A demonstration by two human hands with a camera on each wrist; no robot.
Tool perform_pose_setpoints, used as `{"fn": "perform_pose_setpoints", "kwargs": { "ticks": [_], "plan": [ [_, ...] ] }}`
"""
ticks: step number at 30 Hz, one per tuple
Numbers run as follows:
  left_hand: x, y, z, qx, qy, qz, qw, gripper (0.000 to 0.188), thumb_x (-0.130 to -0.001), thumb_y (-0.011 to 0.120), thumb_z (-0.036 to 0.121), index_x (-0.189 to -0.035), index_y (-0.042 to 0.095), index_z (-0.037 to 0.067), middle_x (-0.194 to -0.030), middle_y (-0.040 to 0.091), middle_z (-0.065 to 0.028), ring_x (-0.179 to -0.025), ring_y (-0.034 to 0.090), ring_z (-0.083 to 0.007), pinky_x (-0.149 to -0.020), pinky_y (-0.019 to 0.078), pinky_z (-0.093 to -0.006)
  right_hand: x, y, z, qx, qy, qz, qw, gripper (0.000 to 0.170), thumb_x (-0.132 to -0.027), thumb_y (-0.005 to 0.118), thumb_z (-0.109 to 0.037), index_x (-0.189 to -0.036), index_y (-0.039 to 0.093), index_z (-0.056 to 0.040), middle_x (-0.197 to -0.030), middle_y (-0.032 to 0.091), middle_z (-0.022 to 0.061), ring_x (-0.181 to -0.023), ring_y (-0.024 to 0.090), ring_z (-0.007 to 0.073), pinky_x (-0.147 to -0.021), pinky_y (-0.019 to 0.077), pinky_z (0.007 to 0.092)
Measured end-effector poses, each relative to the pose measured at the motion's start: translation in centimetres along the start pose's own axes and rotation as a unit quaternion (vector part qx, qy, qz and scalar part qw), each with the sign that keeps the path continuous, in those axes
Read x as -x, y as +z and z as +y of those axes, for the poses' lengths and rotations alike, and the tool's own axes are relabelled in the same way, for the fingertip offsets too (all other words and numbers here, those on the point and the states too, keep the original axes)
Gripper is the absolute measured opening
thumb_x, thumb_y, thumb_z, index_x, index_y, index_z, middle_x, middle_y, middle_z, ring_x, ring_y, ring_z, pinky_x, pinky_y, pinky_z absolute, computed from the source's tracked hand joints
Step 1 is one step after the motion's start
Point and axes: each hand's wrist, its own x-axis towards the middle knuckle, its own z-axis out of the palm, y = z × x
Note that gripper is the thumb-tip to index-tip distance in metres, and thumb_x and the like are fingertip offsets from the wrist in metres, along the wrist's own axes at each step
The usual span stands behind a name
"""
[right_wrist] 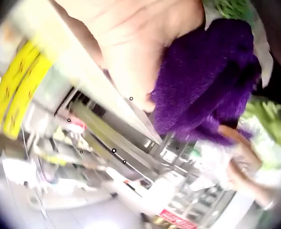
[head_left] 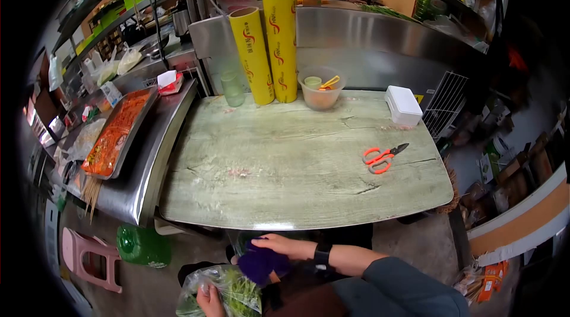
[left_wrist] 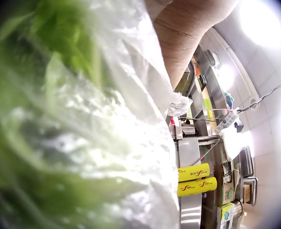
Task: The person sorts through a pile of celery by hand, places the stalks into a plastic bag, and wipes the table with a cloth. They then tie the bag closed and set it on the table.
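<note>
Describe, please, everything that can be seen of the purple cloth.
The purple cloth is dark, with a fuzzy, towel-like surface, and bunched into loose folds. The right hand holds it off the table, near its front edge, beside the clear bag of greens. Whether it touches the bag is unclear.

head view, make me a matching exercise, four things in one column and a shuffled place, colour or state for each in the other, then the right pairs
Things
1. cloth
2. bag of greens
3. scissors
4. rolls

Descriptions
a. yellow, standing upright
b. held in the left hand
c. lying on the table, with orange handles
d. purple, held in the right hand

Right pairs
1-d, 2-b, 3-c, 4-a
</note>
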Motion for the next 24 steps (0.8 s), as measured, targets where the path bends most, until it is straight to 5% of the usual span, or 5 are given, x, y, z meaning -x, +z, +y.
{"fn": "perform_pose_setpoints", "kwargs": {
  "ticks": [2,4,8,11,24],
  "plan": [
    [0.3,-0.2,0.2,0.011,-0.036,-0.011,0.999,0.038,-0.098,0.055,0.018,-0.125,0.058,-0.009,-0.128,0.061,-0.0202,-0.118,0.056,-0.0279,-0.104,0.0391,-0.0358,-2.8,-3.8,2.8,0.118,0.033,-0.087,0.989,0.036,-0.095,0.061,-0.042,-0.095,0.069,-0.0074,-0.082,0.067,0.0015,-0.074,0.062,0.0103,-0.061,0.0488,0.0297],
    [-0.1,-0.2,-0.2,-0.014,-0.011,-0.004,1.0,0.039,-0.098,0.055,0.018,-0.125,0.058,-0.009,-0.127,0.062,-0.0203,-0.117,0.056,-0.0278,-0.104,0.0394,-0.0356,-3.5,-3.3,3.7,0.684,-0.094,0.064,0.721,0.037,-0.094,0.062,-0.043,-0.086,0.071,-0.0071,-0.078,0.067,0.0025,-0.074,0.063,0.0114,-0.061,0.0486,0.0314],
    [-0.5,-0.1,-1.7,-0.026,0.002,0.0,1.0,0.038,-0.097,0.056,0.017,-0.124,0.058,-0.01,-0.125,0.063,-0.0211,-0.115,0.057,-0.0277,-0.102,0.0407,-0.0354,0.3,0.3,0.0,0.06,0.046,-0.078,0.994,0.051,-0.092,0.063,-0.049,-0.1,0.068,0.0012,-0.09,0.069,0.0022,-0.077,0.063,0.0125,-0.065,0.0493,0.0309],
    [0.0,-0.2,1.1,0.025,-0.031,-0.008,0.999,0.036,-0.097,0.056,0.016,-0.121,0.059,-0.01,-0.12,0.064,-0.0211,-0.109,0.058,-0.0272,-0.098,0.0421,-0.0351,-1.4,-1.7,3.8,0.636,-0.082,0.011,0.767,0.04,-0.09,0.065,-0.037,-0.09,0.066,0.0027,-0.079,0.067,0.0083,-0.072,0.061,0.0136,-0.062,0.0462,0.0339],
    [-0.7,0.2,-1.3,0.055,-0.027,-0.011,0.998,0.037,-0.098,0.057,0.022,-0.116,0.061,-0.009,-0.107,0.065,-0.0141,-0.096,0.054,-0.021,-0.088,0.0436,-0.0339,29.1,-2.6,-13.3,0.066,-0.26,0.134,0.954,0.046,-0.075,0.076,-0.018,-0.115,0.062,0.0002,-0.103,0.068,0.0104,-0.096,0.065,0.021,-0.09,0.05,0.0332]
  ]
}}
